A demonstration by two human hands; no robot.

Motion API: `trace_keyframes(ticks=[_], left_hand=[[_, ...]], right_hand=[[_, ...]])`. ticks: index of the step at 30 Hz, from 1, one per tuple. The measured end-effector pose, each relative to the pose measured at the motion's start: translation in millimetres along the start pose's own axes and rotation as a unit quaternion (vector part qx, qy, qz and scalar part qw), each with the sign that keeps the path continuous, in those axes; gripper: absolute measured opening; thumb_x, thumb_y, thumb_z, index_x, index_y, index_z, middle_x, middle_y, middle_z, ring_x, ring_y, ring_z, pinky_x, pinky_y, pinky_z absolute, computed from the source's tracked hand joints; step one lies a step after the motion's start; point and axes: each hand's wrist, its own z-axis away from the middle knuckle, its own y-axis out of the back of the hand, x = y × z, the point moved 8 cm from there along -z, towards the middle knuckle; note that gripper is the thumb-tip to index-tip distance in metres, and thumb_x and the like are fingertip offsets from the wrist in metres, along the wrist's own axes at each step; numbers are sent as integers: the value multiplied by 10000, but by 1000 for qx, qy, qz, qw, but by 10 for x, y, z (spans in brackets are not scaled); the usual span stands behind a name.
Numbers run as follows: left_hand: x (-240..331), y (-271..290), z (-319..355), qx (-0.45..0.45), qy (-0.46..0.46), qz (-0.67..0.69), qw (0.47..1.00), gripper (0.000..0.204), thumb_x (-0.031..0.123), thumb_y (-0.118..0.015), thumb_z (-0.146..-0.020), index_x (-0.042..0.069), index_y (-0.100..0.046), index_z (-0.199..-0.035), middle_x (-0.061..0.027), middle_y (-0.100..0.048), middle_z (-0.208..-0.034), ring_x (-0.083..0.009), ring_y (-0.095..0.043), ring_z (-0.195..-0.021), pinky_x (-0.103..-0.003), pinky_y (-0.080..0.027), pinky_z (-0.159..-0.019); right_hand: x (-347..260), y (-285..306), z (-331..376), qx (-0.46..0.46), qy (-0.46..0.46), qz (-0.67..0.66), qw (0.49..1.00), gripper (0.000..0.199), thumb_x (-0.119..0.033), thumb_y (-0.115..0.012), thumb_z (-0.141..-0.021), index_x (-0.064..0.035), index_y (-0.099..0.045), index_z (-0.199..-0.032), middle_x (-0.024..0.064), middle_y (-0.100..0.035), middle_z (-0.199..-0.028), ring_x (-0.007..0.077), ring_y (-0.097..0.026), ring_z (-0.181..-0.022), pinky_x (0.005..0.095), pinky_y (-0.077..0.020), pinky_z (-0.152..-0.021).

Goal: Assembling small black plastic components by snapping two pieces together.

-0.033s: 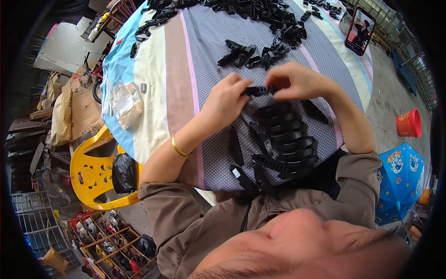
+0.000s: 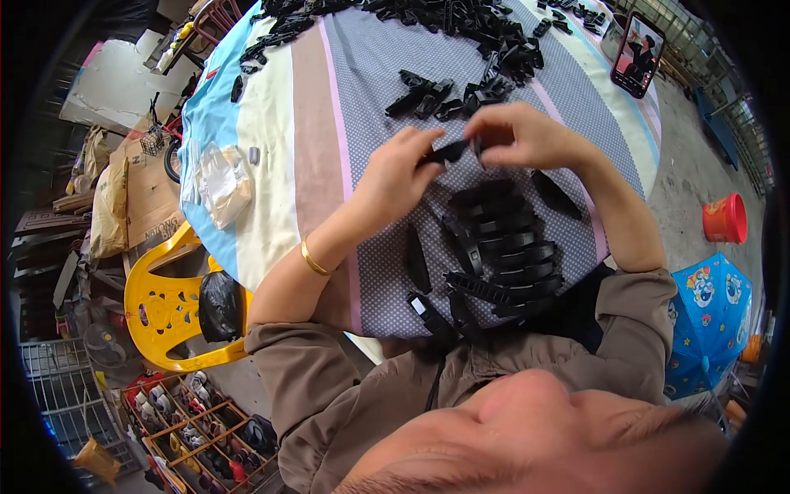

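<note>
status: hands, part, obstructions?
Left hand and right hand pinch one black plastic clip above the striped tablecloth. Stacked black clips lie just beneath. Nothing blocking.

Olive-brown rolled sleeves on both arms, thin gold bangle (image 2: 313, 260) around the left wrist.

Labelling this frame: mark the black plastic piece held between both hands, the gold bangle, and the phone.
black plastic piece (image 2: 451, 151), head view, on its bare middle between the fingers.
gold bangle (image 2: 313, 260), head view, on the band across the left wrist.
phone (image 2: 637, 54), head view, on its lit screen.
</note>
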Motion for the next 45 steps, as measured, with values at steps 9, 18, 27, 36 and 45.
trace_keyframes(ticks=[9, 18, 27, 36, 45], left_hand=[[-407, -116, -13, -68, 235, 179, 953, 264, 119, -523, -923, -4, -583, -1149, -71, -652, -805, -94, -595, -577, -246, -468, -508], [-103, -66, 99, -157, 165, -210, 951, 362, 4, -524, -834, 72, -560, -1187, -200, -583, -1075, -361, -608, -875, -415, -491, -746], [188, -82, 38, -85, -217, -255, 939, 318, 26, -601, -745, 77, -637, -1057, -80, -567, -1147, -297, -491, -1101, -382, -419, -926], [-2, -61, -43, -11, -15, -111, 994, 232, 144, -714, -735, 15, -660, -921, -126, -589, -883, -311, -561, -877, -379, -461, -801], [-154, -79, -75, -15, 41, -46, 998, 211, 145, -758, -664, -4, -670, -783, -105, -604, -787, -283, -586, -780, -372, -479, -699]], right_hand=[[36, 52, -67, 161, 60, -82, 982, 243, -39, -694, -783, -42, -633, -1019, 36, -640, -935, 131, -612, -879, 274, -508, -778], [-72, -17, 35, 127, 100, 309, 937, 225, -133, -701, -710, -1, -652, -886, 96, -593, -801, 238, -607, -757, 332, -486, -652], [5, 176, 60, 109, 24, 290, 951, 228, -117, -696, -721, 7, -657, -908, 113, -597, -837, 241, -607, -776, 332, -496, -663], [-180, -36, 35, 120, 84, 274, 950, 247, -82, -725, -687, -12, -675, -918, 88, -570, -790, 250, -585, -720, 345, -462, -622], [-132, -160, -50, 117, 142, 253, 950, 241, -84, -725, -682, -9, -674, -905, 91, -567, -785, 260, -587, -741, 359, -465, -643]])
